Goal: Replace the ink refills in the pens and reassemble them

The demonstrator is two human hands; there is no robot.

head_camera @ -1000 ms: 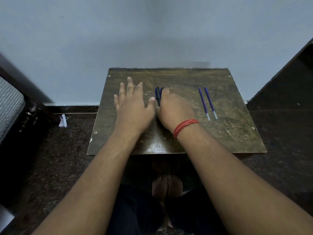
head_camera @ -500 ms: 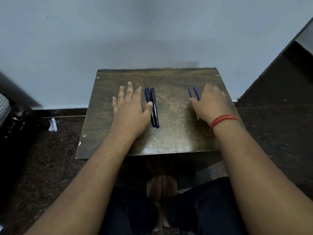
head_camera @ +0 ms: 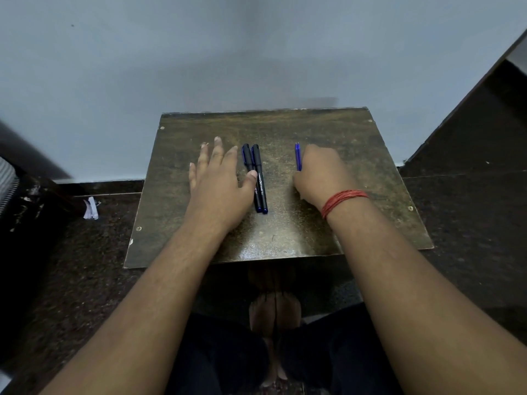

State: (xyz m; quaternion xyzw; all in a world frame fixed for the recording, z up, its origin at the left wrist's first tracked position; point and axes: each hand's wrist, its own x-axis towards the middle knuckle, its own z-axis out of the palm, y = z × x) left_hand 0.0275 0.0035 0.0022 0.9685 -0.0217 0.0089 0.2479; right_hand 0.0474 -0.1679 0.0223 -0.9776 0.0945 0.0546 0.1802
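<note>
Two dark pens with blue ends (head_camera: pixel 258 178) lie side by side near the middle of a small worn brown table (head_camera: pixel 285 238), pointing away from me. My left hand (head_camera: pixel 219 183) rests flat just left of them, fingers spread, with its thumb tip touching the nearer pen. Two thin blue ink refills (head_camera: pixel 298 156) stick out together from the far side of my right hand (head_camera: pixel 322 175). That hand is curled over them on the right half of the table and hides their lower parts.
A pale wall rises directly behind the table. Dark speckled floor surrounds it, with a white paper scrap (head_camera: pixel 91 208) at the left. A dark raised ledge (head_camera: pixel 470 138) stands to the right. My feet (head_camera: pixel 275 312) are under the table's near edge.
My right hand left the pens, moved right onto the two refills and curled around them, drawing them together. My left hand has stayed flat beside the pens.
</note>
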